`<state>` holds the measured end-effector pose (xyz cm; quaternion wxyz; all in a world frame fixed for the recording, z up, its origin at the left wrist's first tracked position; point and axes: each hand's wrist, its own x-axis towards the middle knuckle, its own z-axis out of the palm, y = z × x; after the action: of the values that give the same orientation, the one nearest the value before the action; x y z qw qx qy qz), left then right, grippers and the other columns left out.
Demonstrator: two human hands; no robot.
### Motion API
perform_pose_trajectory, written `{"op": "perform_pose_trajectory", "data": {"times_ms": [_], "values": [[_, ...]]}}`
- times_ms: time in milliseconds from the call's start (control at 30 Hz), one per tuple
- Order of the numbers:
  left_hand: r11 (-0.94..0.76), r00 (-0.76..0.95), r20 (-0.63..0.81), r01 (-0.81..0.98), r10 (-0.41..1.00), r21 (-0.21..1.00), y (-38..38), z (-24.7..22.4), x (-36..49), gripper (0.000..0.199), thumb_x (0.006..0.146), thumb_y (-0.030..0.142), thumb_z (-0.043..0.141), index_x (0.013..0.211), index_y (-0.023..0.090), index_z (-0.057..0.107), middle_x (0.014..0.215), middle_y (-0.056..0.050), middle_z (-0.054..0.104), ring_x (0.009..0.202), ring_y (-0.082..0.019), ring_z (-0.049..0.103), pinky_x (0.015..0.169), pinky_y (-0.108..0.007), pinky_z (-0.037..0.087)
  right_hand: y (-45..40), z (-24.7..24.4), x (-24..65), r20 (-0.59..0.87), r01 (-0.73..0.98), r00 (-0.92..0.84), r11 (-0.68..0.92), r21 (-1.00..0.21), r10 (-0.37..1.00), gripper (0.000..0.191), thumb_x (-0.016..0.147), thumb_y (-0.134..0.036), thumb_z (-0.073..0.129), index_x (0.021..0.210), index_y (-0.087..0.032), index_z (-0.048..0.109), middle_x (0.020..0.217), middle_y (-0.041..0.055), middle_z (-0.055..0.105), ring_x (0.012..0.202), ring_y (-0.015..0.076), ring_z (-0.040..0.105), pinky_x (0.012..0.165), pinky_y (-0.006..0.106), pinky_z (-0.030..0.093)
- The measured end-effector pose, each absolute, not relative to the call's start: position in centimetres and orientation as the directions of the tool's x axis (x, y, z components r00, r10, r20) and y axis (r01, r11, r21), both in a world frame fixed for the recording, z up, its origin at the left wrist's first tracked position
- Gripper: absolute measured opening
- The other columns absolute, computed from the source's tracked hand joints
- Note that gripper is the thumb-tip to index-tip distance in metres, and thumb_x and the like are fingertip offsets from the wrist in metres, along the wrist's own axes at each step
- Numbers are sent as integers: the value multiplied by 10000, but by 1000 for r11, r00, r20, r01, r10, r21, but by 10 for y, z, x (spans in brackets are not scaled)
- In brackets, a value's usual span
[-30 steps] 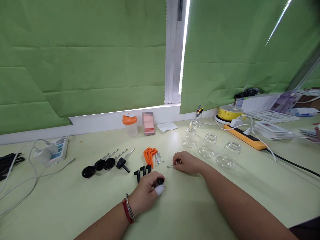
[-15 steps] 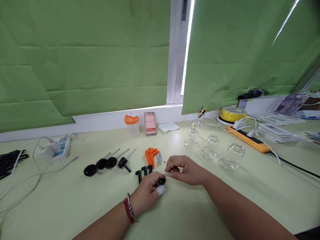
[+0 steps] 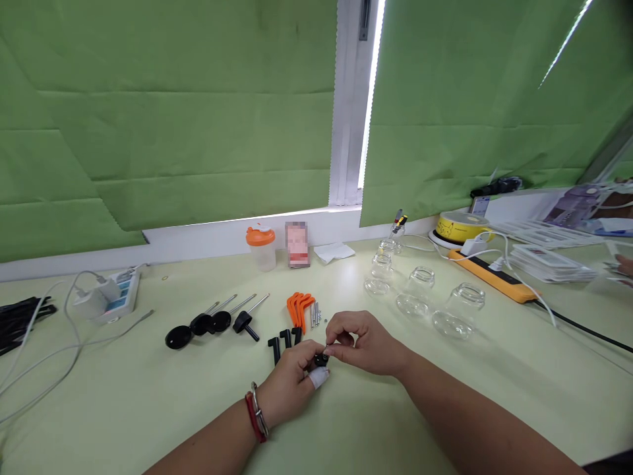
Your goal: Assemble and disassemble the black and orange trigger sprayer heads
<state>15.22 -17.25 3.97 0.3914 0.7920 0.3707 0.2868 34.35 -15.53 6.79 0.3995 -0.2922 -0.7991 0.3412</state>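
My left hand (image 3: pixel 294 377) is closed around a small black plastic part (image 3: pixel 321 360). White tape wraps its thumb. Fingertips of my right hand (image 3: pixel 363 340) pinch a small metal spring at the part's upper end; the fingers almost wholly hide the spring. Just behind my left hand lie black L-shaped pieces (image 3: pixel 285 338). Beyond them are orange bent pieces (image 3: pixel 299 310) and several metal screws (image 3: pixel 315 315). To the left rest black round-topped pieces with metal rods (image 3: pixel 221 321) and a black piece with a side handle (image 3: pixel 243 321).
Upturned glass jars (image 3: pixel 415 293) stand to the right. Behind are an orange-lidded cup (image 3: pixel 261 247) and a paper sheet (image 3: pixel 334 252). An orange power strip (image 3: pixel 494 276) and white cables lie right, a white power strip (image 3: pixel 123 295) left. Another person's hand (image 3: pixel 625 265) shows at the right edge.
My right hand has moved slightly left and down, bringing the spring to the black part; the spring's coils showed before and are now mostly hidden. Another person's hand has appeared at far right.
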Motion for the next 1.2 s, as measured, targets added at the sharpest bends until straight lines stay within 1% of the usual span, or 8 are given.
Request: {"op": "perform_pose_trajectory", "data": {"times_ms": [200, 367, 567, 733, 933, 1067, 1133, 1200], "values": [[-446, 568, 204, 327, 797, 833, -172, 37, 153, 116, 801, 240, 518, 869, 178, 588, 813, -24, 566, 727, -146, 487, 663, -252, 396, -160, 65, 336, 466, 167, -558, 643, -748, 687, 68, 748, -242, 642, 765, -177, 633, 731, 22, 601, 575, 89, 466, 521, 219, 402], [-463, 577, 216, 324, 788, 825, -172, 35, 152, 155, 815, 299, 522, 879, 177, 594, 811, -30, 571, 742, -157, 497, 676, -261, 411, -159, 64, 334, 437, 189, -646, 685, -704, 626, 39, 747, -176, 620, 714, -184, 640, 754, 27, 629, 685, 119, 558, 624, 237, 452], [-450, 575, 203, 327, 793, 831, -170, 34, 151, 140, 824, 302, 520, 838, 169, 561, 789, -17, 534, 730, -145, 481, 660, -251, 405, -155, 59, 337, 398, 219, -687, 695, -684, 608, 34, 742, -196, 635, 713, -182, 645, 839, 33, 615, 711, 111, 572, 625, 224, 457], [-439, 567, 194, 335, 801, 834, -170, 33, 151, 130, 819, 286, 528, 835, 163, 563, 788, -13, 532, 729, -144, 479, 655, -246, 392, -153, 56, 339, 413, 246, -704, 744, -621, 578, 52, 747, -213, 626, 703, -186, 634, 840, 32, 611, 716, 115, 569, 631, 228, 456], [-367, 554, 166, 275, 816, 889, -169, 32, 154, 118, 824, 270, 523, 853, 157, 546, 821, -28, 560, 766, -154, 505, 692, -260, 416, -152, 54, 337, 438, 270, -709, 786, -556, 553, 68, 750, -194, 601, 684, -186, 589, 833, 27, 600, 722, 115, 555, 643, 226, 440], [-382, 511, 196, 289, 837, 878, -173, 34, 155, 187, 822, 204, 490, 1003, 176, 529, 881, -43, 572, 783, -162, 524, 709, -280, 435, -152, 54, 335, 417, 326, -678, 755, -569, 606, 70, 761, -146, 554, 703, -185, 549, 765, 13, 582, 681, 110, 526, 624, 223, 422], [-434, 469, 238, 370, 850, 821, -173, 37, 151, 288, 805, 182, 492, 1093, 190, 501, 911, -53, 558, 729, -155, 513, 666, -283, 440, -150, 51, 335, 399, 357, -630, 705, -613, 666, 44, 751, -149, 557, 729, -185, 544, 746, 6, 572, 619, 98, 492, 578, 215, 405], [-505, 449, 303, 448, 840, 737, -171, 40, 144, 364, 790, 177, 506, 1152, 204, 478, 1027, -84, 537, 775, -169, 519, 703, -308, 451, -146, 44, 336, 357, 375, -560, 612, -696, 748, 25, 752, -166, 559, 761, -185, 544, 707, -7, 551, 578, 89, 463, 545, 208, 389]]}}
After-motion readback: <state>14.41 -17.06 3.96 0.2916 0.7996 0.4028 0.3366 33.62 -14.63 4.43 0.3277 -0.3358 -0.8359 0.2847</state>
